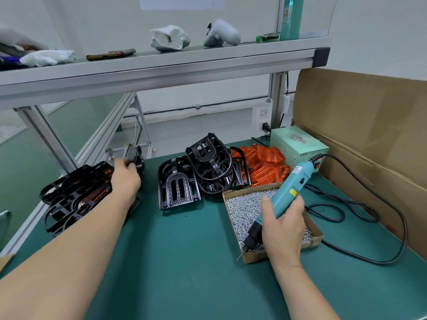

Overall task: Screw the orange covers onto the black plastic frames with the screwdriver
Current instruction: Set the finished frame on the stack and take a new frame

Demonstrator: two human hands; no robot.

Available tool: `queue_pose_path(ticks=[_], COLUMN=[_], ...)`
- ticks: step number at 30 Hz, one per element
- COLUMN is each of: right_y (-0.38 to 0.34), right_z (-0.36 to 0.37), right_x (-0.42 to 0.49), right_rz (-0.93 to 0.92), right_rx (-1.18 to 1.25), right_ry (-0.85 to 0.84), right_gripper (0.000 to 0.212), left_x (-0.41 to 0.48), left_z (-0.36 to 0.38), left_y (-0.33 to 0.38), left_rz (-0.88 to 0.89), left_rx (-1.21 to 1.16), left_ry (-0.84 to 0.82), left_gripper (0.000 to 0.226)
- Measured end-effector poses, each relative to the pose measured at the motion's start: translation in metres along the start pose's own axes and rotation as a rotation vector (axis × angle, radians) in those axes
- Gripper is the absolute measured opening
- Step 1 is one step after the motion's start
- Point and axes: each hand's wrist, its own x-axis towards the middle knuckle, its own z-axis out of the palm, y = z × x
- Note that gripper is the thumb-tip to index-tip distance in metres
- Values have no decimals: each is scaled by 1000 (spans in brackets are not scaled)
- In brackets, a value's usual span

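**While the left hand grabs a frame, the right has the driver ready**

Since we're going left to right: at the far left edge of the green table [184, 262] there's a stack of frames [76, 195]. They're black plastic loops, and orange shows through a couple of them, so covers sit in those.

Just right of it, the left hand [126, 179] is out at the back of the table with its fingers curled round a single black frame [139, 160]. That bit's blurry, so I can't say much more about that one.

Middle of the table is a loose pile of black frames [203, 172]. They're glossy and U-shaped with perforated, slotted plates. One lies flat in front and the rest are tipped over each other.

Right beside and behind that pile are the orange covers [261, 167], translucent, ribbed, all heaped together. In front of them is an open cardboard box of screws [242, 211], small silver ones.

The right hand [283, 225] is over that box, wrapped firmly round the screwdriver [284, 195]. It has a teal body and a black chuck, with a thin bit pointing down-left past the box's near corner. Its black cord [381, 263] loops over the mat on the right.

A pale green power supply [298, 146] sits behind the covers, and a cardboard sheet [360, 125] leans at the far right.
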Motion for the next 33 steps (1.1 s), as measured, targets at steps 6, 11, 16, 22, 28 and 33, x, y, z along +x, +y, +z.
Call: queue_pose_path(ticks=[6,11,16,22,28,33], right_y=[-1,-2,-6,-9,-11,-11], right_z=[0,0,-1,-4,-4,-4], right_x=[1,1,0,-2,-3,-2], right_rz=[1,7,1,11,10,15], right_rx=[-5,-4,-18,-17,-9,4], right_ry=[1,4,8,6,6,12], right_gripper=[56,54,55,55,57,58], left_x=[-5,-16,-40,-72,-90,-112], left_z=[-16,-48,-80,-110,-125,-106], left_y=[19,32,42,53,55,55], left_rz=[-73,50,196,177,143,17], left_rx=[-321,-371,-234,-295,-153,-282], left_ry=[48,-15,61,-217,-692,-837], left_gripper=[29,16,17,24,26,19])
